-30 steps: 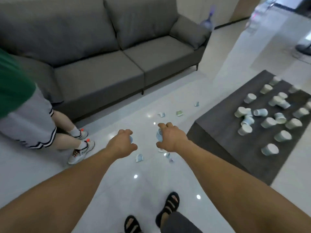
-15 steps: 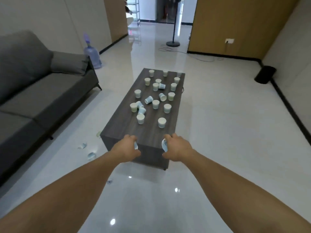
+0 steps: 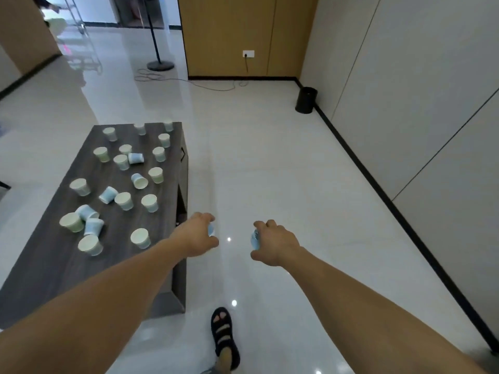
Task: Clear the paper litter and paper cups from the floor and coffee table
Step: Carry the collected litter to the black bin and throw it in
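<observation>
Head view: both arms are reaching out over the floor in the lower middle of the frame. The left hand is curling round a small blue-and-white paper scrap, with only an edge of it peeking out beside the thumb. The right hand is gripping a crumpled paper of the same pale blue, fingers closed over it. So both hands are carrying litter and neither is free.

The dark bench is filling the left half of the frame, and roughly twenty paper cups are sitting on it, most upright and several lying on their sides. None of them is looking cleared.

The stretch of floor showing here is carrying no paper litter that I can make out. What is lying on the floor outside the frame cannot be told.

A black bin is standing against the wall at the upper right, well apart from the hands. A sandalled foot is showing at the bottom centre.

Judging by this, the task is only getting started: two handfuls of paper are waiting to be dropped, probably in that bin, and the whole bench is remaining to be emptied.
</observation>
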Tool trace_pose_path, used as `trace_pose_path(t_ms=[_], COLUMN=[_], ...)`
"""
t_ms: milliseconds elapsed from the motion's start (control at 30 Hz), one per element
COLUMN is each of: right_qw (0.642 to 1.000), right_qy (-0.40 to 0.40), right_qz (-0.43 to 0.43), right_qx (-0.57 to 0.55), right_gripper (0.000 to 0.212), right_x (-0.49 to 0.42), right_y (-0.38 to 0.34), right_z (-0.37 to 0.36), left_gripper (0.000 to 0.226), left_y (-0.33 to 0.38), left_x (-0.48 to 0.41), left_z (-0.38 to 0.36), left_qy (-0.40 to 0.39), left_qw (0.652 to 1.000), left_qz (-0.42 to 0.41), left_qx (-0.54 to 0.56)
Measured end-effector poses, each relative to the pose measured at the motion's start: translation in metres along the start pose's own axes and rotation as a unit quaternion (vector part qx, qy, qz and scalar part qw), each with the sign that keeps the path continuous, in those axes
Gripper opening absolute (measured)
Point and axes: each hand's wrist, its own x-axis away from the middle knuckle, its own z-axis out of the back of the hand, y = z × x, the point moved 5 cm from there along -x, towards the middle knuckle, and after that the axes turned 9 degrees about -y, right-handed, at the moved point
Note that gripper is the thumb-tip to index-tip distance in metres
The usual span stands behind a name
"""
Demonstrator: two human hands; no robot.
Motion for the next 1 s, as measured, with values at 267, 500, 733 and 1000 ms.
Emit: trace_pose_path(t_ms=[267, 500, 733, 1000], right_qw=[0.994, 0.987, 0.989, 0.992], right_qy=[0.028, 0.013, 0.032, 0.049], right_qz=[-0.095, -0.149, -0.133, -0.117], right_qx=[-0.041, -0.061, -0.049, -0.010], right_gripper=[0.081, 0.081, 0.082, 0.080], right_x=[-0.107, -0.191, -0.308, -0.425], right_y=[0.106, 0.204, 0.305, 0.392], right_z=[0.108, 0.173, 0.284, 0.416], left_gripper=[0.072, 0.071, 0.071, 0.071], left_y=[0.092, 0.181, 0.270, 0.353], left_x=[-0.188, -0.330, -0.477, -0.625], left_z=[0.054, 0.079, 0.123, 0.194], left_qy=[-0.063, -0.108, -0.093, -0.065], left_qw=[0.995, 0.985, 0.987, 0.991], left_qz=[-0.072, -0.117, -0.116, -0.109], left_qx=[-0.014, -0.067, -0.062, -0.047])
